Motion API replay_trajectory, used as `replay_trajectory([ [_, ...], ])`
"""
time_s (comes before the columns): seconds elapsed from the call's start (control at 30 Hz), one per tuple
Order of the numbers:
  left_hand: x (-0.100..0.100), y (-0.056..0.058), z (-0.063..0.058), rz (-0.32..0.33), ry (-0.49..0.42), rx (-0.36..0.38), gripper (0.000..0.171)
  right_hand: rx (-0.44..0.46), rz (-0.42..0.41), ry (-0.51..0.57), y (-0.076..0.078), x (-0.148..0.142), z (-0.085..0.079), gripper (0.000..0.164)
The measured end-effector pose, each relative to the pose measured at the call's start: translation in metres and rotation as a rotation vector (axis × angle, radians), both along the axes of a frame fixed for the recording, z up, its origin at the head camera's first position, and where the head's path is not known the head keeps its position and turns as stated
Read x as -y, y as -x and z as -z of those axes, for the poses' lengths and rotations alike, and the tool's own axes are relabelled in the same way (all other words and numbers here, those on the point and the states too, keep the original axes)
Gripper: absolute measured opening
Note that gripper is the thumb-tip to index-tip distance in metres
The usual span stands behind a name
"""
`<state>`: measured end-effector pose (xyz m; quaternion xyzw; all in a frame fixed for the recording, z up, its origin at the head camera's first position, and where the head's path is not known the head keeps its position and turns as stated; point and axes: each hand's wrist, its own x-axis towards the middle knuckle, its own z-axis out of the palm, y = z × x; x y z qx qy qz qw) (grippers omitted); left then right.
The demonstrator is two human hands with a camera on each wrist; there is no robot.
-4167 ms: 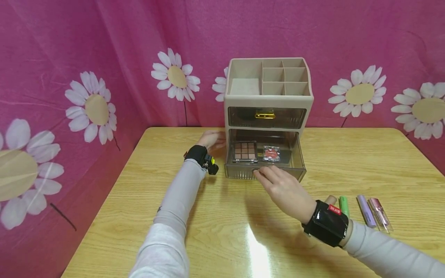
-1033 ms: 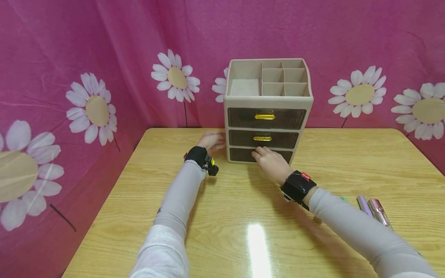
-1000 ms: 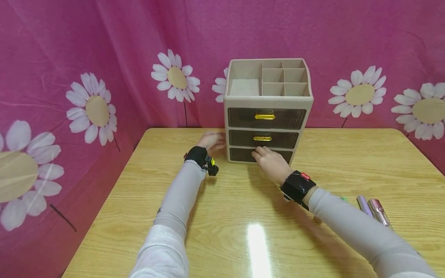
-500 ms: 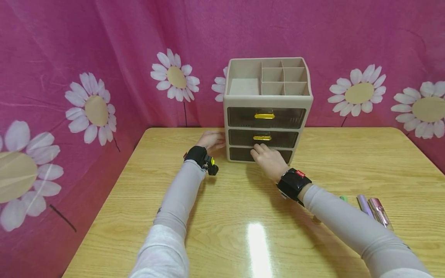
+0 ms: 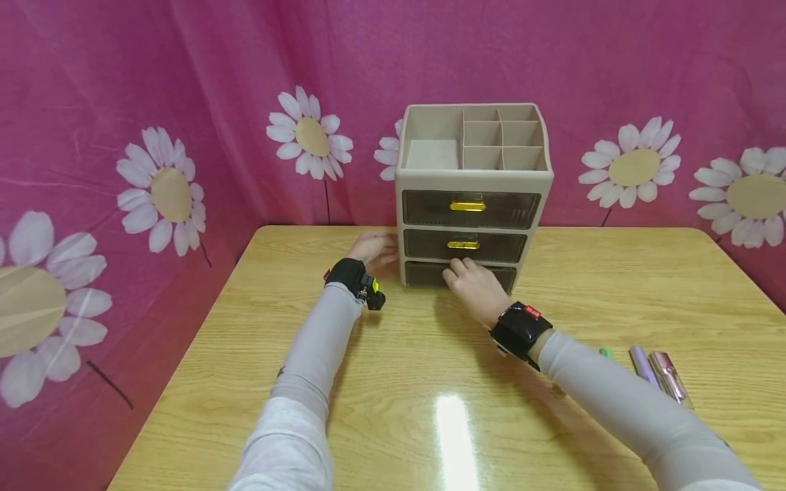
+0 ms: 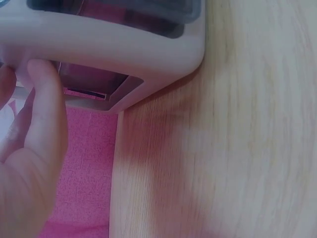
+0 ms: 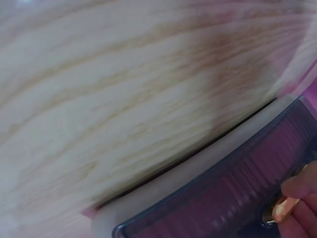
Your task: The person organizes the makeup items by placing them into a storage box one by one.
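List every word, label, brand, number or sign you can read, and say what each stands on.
None can be read with certainty.
Red tag on the right wrist strap: pale characters, too small and blurred to read.
Left sleeve: a small dark mark, too small to tell whether it is lettering.
Purple tube: any print is too small to make out.
Cabinet: no lettering visible.

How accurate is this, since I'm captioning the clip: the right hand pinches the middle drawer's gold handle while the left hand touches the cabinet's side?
Wrong drawer: the head and right wrist views show the right hand pinching the gold handle of the bottom drawer, while the left hand touches the side of the cabinet.
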<state>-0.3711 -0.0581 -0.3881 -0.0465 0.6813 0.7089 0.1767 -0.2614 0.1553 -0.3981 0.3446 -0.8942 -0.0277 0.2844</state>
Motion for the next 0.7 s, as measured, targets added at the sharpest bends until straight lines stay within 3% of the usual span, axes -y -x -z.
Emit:
replay_trajectory([
  [0.27,-0.001,-0.002,-0.003,0.000,-0.003,0.003,0.041,-0.032,-0.049,0.007,-0.017,0.001,-0.001,0.018],
  [0.5,0.000,-0.004,-0.007,0.002,-0.058,0.018,0.036,-0.013,-0.069,-0.003,-0.038,0.003,-0.004,0.021],
  [0.7,0.000,-0.005,-0.007,0.006,-0.045,0.020,0.037,-0.008,-0.087,-0.001,-0.054,0.004,-0.002,0.023],
])
